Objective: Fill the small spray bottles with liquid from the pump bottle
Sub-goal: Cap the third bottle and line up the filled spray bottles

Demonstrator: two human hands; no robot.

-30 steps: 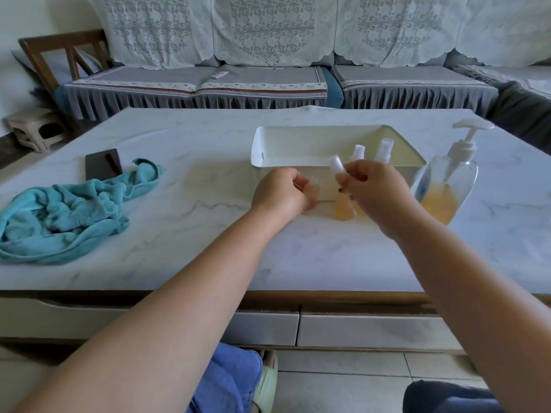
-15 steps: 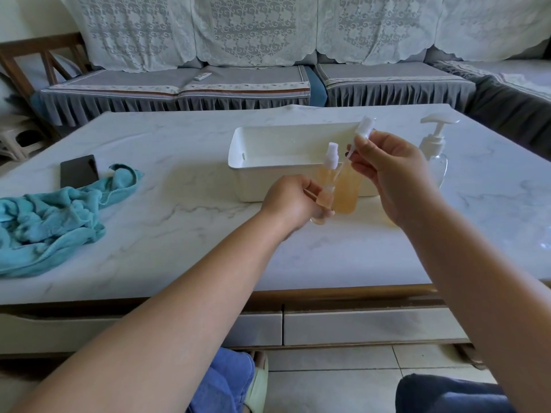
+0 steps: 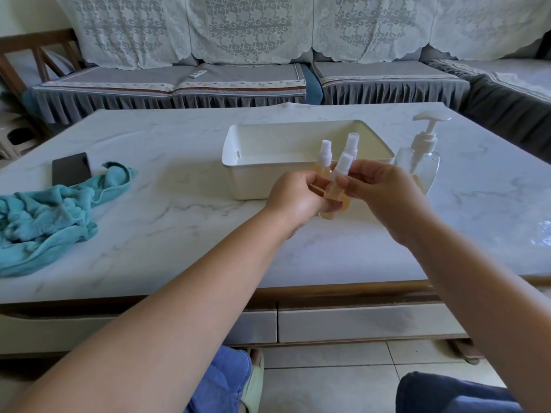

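A small spray bottle [image 3: 335,190] with amber liquid is tilted above the table, in front of the white tub. My left hand [image 3: 293,198] grips its body. My right hand [image 3: 378,190] pinches its white spray cap [image 3: 342,165], which sits on the bottle's neck. Two more small spray bottles, one [image 3: 323,158] at the left and one [image 3: 350,147] behind, stand upright just beyond my hands, both holding amber liquid. The clear pump bottle [image 3: 423,158] stands to the right, with a little amber liquid low down behind my right hand.
A white rectangular tub [image 3: 253,165] sits mid-table behind the bottles. A teal towel [image 3: 50,216] lies bunched at the left, with a dark phone [image 3: 71,169] by it. A grey sofa with lace covers runs behind the marble table [image 3: 179,234].
My right hand brought the spray cap down from above onto the bottle my left hand holds. The bottle has risen and tilted between both hands.
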